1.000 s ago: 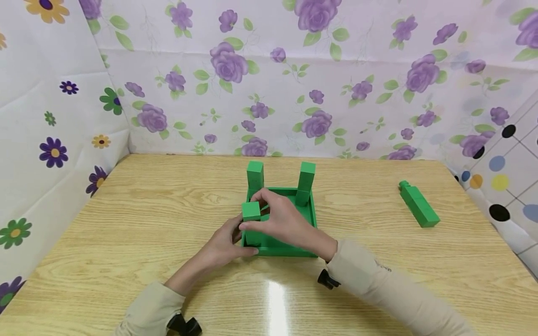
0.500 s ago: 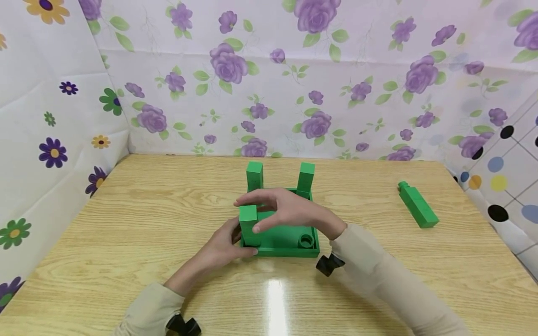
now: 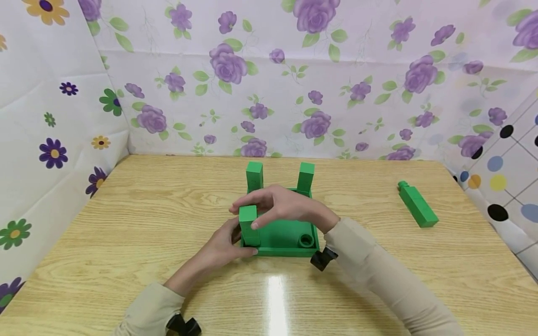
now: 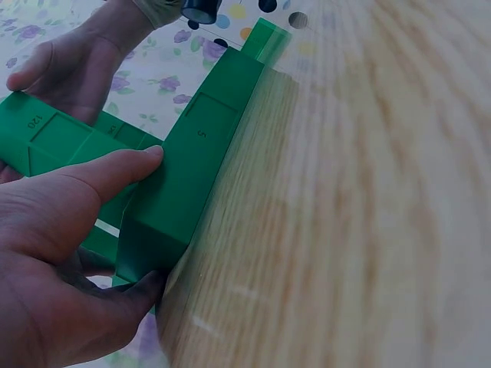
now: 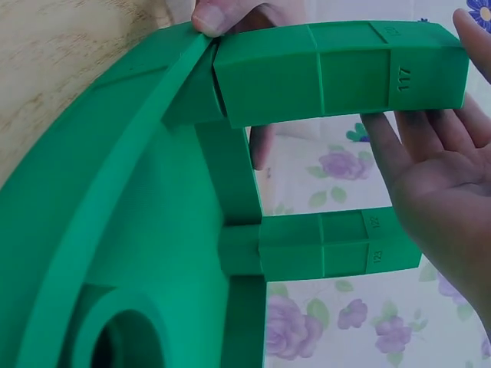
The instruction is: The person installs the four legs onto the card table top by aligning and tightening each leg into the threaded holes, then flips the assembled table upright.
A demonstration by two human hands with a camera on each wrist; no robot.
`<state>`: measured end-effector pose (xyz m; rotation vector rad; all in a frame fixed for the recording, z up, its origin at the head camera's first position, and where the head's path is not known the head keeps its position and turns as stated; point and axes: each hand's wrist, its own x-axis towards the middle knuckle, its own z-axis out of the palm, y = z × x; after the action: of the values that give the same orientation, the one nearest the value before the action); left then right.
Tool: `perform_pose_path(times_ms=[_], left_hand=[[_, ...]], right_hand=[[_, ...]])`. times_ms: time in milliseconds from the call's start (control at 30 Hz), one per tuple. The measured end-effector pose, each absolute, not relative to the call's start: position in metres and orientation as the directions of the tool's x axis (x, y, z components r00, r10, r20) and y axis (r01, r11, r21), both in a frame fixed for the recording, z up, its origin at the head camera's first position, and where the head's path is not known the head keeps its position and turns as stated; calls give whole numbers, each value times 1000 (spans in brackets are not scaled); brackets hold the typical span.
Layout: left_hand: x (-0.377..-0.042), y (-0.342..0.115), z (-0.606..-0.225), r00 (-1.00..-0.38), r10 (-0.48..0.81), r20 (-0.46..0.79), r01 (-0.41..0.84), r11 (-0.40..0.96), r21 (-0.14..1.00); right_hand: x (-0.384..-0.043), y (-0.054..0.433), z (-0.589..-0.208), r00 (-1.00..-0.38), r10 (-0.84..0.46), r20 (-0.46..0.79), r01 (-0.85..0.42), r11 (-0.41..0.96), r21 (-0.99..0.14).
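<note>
A shallow green tray [image 3: 290,252] lies on the table. My left hand [image 3: 222,245] grips its near left corner; the left wrist view shows the thumb on the outer wall. At that corner a square green post [image 3: 249,224], marked 117 in the right wrist view, stands upright. Around the post's upper part my right hand [image 3: 281,203] is held with extended, spread fingers. Whether a fingertip touches the post is unclear. Two more posts rise from the far corners, a left one [image 3: 254,175] and a right one [image 3: 306,177]. A round hollow socket [image 3: 306,241] sits in the near right corner.
On the table to the right lies a loose green post [image 3: 418,205] with a threaded end. Flowered sheets [image 3: 227,65] hang behind and at the left of the wood-grain table [image 3: 147,210]. A dotted sheet is at the right.
My right hand has loosened its fingers from the near left post and spread them, shifting slightly. The post has turned a little and stands straighter. The near right socket has come into view. The left hand stays.
</note>
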<state>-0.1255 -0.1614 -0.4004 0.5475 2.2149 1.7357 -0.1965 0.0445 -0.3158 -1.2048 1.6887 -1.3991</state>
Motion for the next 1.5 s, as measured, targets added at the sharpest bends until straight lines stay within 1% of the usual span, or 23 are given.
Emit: perform_pose_path(times_ms=[267,400,500,667,933,1133,1300,1500], left_hand=[[-127,-161,-400,-885,465,23,135,210,968],[-127,-162,-400,-888,460,11,125,219,968],[-127,-162,-401,-888,460,6,121,221,968],[-127,-162,-401,-882,470,10,120,204,972],[-126,-162,-400,-899,439,2,118,238,964],[-126,-162,-400,-892,452,5,116,219,969],[-127,-162,-400,-885,466,11,120,205,971],[-127,-163,-401,-887,461,14,121,202,972]], right_hand=[[-197,47,-318,-405,-913,56,-224,40,-974],[-198,48,-319,-410,-910,65,-244,41,-969],[-197,48,-321,-431,-899,80,-271,44,-962],[-193,48,-322,-490,-866,97,-332,83,-940],[-181,44,-321,-633,-764,126,-462,242,-853],[-168,36,-322,-691,-682,240,-545,273,-793],[-161,32,-325,-742,-611,275,-562,344,-752],[-157,29,-327,-756,-586,293,-570,367,-735]])
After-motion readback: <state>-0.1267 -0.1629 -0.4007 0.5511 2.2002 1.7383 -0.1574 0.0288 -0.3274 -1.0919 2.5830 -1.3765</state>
